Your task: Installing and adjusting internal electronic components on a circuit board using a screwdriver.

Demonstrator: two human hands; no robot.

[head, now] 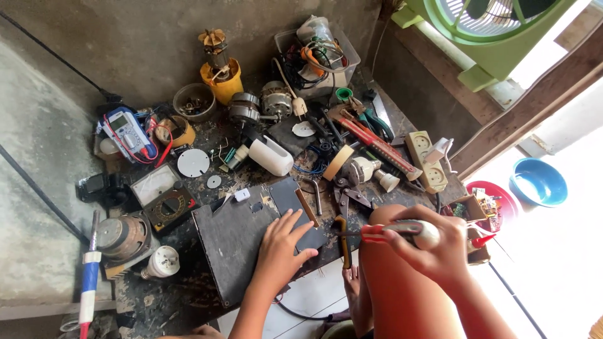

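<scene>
My left hand lies flat with fingers spread on a dark flat panel at the near edge of a cluttered work table. My right hand is closed around a red-handled screwdriver, which points left toward the panel's right edge. A white bulb-like piece shows under the right hand's fingers. My bare knee is raised beneath the right hand. Pliers with a yellow handle lie just left of the screwdriver tip.
A blue multimeter, an analog meter, small motors, a yellow pot, a clear bin of wires, a power strip, a tape roll and bulbs crowd the table. A green fan stands at top right; bowls lie on the floor.
</scene>
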